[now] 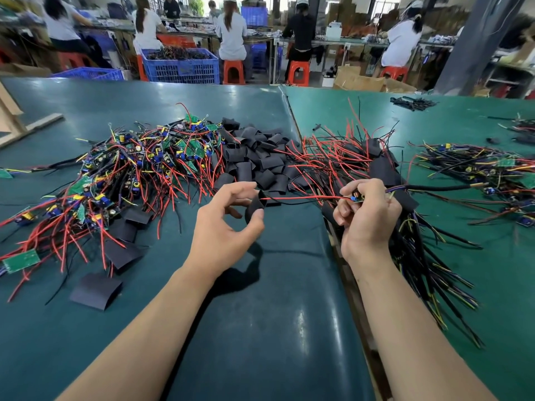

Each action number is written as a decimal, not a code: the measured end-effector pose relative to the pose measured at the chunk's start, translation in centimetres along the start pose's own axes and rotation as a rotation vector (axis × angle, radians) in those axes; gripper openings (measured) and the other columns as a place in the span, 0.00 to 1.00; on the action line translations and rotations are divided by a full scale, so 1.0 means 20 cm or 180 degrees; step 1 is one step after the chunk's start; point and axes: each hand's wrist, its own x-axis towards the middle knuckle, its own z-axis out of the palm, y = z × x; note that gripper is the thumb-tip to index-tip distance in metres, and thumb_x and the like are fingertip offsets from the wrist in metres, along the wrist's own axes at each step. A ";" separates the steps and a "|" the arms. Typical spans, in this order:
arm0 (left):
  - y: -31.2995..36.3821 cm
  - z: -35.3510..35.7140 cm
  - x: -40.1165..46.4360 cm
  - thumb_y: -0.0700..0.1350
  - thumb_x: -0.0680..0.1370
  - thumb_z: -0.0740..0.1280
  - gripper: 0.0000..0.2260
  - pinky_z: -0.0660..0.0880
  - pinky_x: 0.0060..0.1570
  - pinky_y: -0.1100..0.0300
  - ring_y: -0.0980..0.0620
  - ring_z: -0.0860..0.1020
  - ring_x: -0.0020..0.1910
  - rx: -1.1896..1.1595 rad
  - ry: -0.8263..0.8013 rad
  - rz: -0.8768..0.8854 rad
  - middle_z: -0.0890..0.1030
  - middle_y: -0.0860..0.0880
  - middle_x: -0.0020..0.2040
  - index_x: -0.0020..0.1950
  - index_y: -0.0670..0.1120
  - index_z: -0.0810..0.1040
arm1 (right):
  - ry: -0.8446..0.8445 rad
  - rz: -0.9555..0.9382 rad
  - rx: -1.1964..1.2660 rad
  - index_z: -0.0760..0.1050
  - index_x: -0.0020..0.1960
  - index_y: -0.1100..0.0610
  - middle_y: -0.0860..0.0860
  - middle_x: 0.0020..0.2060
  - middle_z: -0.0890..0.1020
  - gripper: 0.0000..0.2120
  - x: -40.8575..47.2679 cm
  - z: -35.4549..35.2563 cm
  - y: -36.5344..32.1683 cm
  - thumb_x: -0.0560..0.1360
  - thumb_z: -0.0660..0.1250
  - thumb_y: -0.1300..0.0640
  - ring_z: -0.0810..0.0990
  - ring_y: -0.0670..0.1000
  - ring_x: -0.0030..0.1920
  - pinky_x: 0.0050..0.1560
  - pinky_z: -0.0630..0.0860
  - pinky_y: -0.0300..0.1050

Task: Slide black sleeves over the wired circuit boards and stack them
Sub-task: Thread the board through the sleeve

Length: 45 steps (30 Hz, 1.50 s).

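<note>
Electronics assembly workshop, factory floor. Green-matted workbench (144, 105) heaped with wired circuit boards (139, 163) and loose black sleeves (257, 157). Behind: rows of seated workers (231, 33) at long benches, orange stools (234, 71), blue plastic crate (182, 68) of cables, cardboard boxes (359, 79).

Two bare forearms reach in from the lower edge of the frame, with no sleeve, watch or glove in view. The left hand (223, 224) and right hand (367, 218) are ringless; the fingers (240, 188) show short, unpainted nails.
</note>
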 end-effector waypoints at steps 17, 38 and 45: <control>0.01 0.00 0.00 0.38 0.70 0.71 0.18 0.72 0.50 0.66 0.57 0.81 0.55 0.0115 -0.0280 0.0340 0.84 0.58 0.52 0.59 0.46 0.77 | -0.0243 -0.0583 -0.0697 0.72 0.22 0.53 0.45 0.18 0.65 0.14 0.01 -0.04 0.00 0.65 0.58 0.62 0.60 0.51 0.23 0.29 0.55 0.41; 0.01 -0.02 -0.02 0.35 0.76 0.64 0.10 0.78 0.51 0.48 0.47 0.83 0.49 -0.0232 -0.0268 0.0272 0.85 0.48 0.48 0.54 0.41 0.80 | -0.0468 -0.0722 -0.0762 0.71 0.21 0.52 0.45 0.18 0.68 0.15 0.02 -0.05 0.00 0.65 0.58 0.62 0.64 0.48 0.23 0.33 0.58 0.39; 0.04 -0.01 -0.01 0.35 0.76 0.63 0.12 0.76 0.45 0.52 0.54 0.78 0.42 0.0432 -0.0590 0.0325 0.84 0.52 0.46 0.53 0.42 0.83 | -0.0411 -0.0630 -0.0761 0.72 0.22 0.52 0.45 0.19 0.67 0.14 0.00 -0.03 0.00 0.65 0.58 0.61 0.61 0.50 0.23 0.30 0.56 0.40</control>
